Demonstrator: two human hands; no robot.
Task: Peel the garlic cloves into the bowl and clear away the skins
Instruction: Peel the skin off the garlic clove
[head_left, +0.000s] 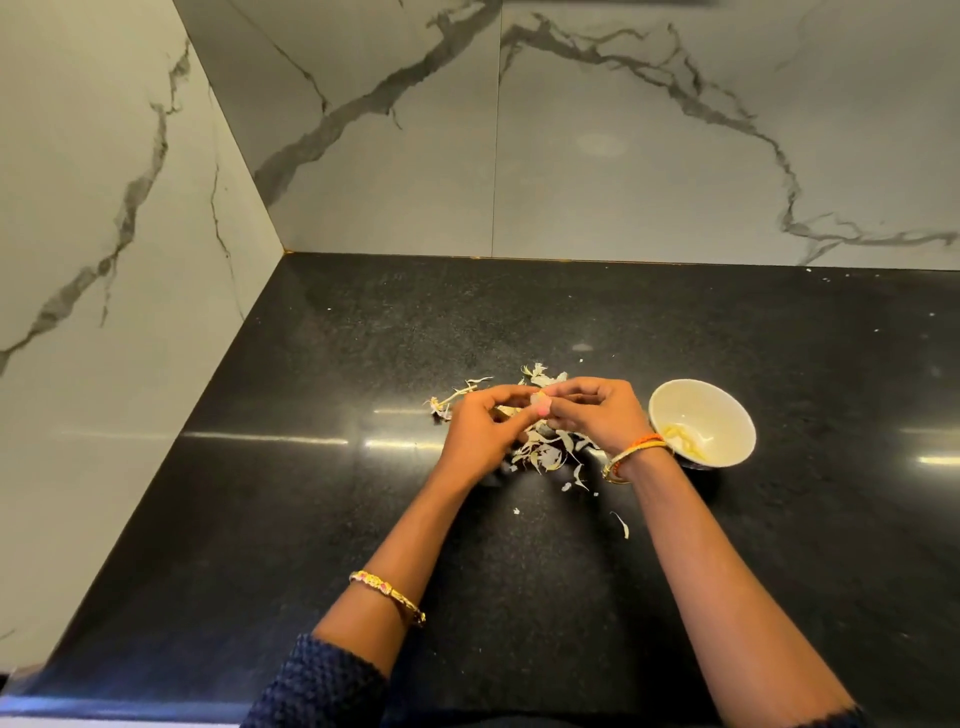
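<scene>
Head view | left hand (480, 436) and right hand (592, 413) both pinch one small pale garlic clove (537, 401) above heap of papery skins (545, 449) | step: peeling | next: drop clove into cream ceramic bowl (724, 410) at 3 o'clock.

Pale garlic clove (538, 404) pinched above skins (545, 447); cream bowl (727, 415) right, holding peeled cloves (685, 439).
</scene>
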